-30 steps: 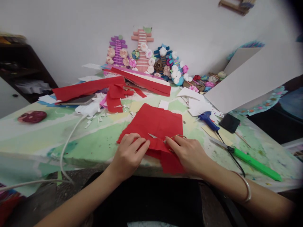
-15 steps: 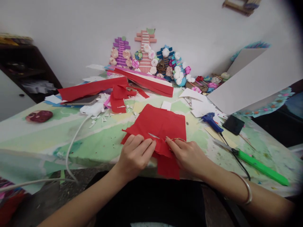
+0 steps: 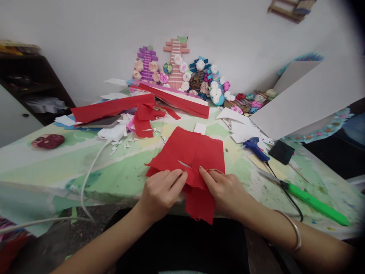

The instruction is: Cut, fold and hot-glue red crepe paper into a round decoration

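Note:
A red piece of cloth or crepe paper (image 3: 196, 146) lies creased at the table's front edge, with a strip of it hanging over the side. My left hand (image 3: 161, 192) is closed, pinching the near edge of the red sheet between thumb and fingers. On the right, my right hand (image 3: 225, 188) is closed around small scissors, its fingertips also pressing on the red sheet. A pointed silver scissor blade (image 3: 184, 164) shows on top of the red sheet, and a thin gold handle loop curves behind my right fingers. The middle of the scissors is hidden.
A green-handled knife (image 3: 316, 203), a blue glue gun (image 3: 256, 148) and a black phone-like slab (image 3: 281, 152) lie to the right. Red strips (image 3: 114, 107) and white scraps lie behind. A white cable (image 3: 88, 179) drops over the front edge at left. Flower-decorated crafts (image 3: 175, 68) lean on the wall.
The hanging red strip has swung slightly left and lower. Both hands keep nearly the same place and grip, and the view has shifted a little.

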`<state>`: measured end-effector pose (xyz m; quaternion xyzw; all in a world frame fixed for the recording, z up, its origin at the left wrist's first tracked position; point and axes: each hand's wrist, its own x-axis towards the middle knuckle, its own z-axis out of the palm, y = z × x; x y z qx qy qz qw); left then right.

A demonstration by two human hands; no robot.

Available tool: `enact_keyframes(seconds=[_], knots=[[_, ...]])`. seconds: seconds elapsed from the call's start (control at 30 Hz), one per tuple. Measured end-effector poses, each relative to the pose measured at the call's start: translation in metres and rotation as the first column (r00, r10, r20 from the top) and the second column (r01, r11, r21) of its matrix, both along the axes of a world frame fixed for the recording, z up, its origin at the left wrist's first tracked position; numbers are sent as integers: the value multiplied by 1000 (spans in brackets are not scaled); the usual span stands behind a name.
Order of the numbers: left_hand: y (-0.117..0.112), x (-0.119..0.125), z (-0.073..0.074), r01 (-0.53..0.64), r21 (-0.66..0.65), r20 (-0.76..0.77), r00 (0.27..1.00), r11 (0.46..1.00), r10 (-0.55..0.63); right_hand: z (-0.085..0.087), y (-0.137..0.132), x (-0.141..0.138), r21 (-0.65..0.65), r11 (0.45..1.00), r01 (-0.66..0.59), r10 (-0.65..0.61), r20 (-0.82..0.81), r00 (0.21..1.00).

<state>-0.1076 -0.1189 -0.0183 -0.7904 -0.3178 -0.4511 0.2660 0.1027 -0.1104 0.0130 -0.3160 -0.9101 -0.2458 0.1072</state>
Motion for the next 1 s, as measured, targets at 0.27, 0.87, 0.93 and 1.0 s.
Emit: enact_keyframes(seconds=[0.27,0.87,0.93,1.0], knots=[[15,-11,15,132,-125,77,989,983,-123,8,-2,3,-116,989,93,-104,-97,990],[19,5,42,76,-274,-160,979,959,-124,12,7,-19,-269,933,238,-263,-61,963],[12,7,35,65,-211,-175,979,975,-103,9,9,-19,-244,948,205,-227,-65,972],[7,8,27,55,-152,-166,983,987,-80,5,10,-18,-202,968,149,-165,-63,984]])
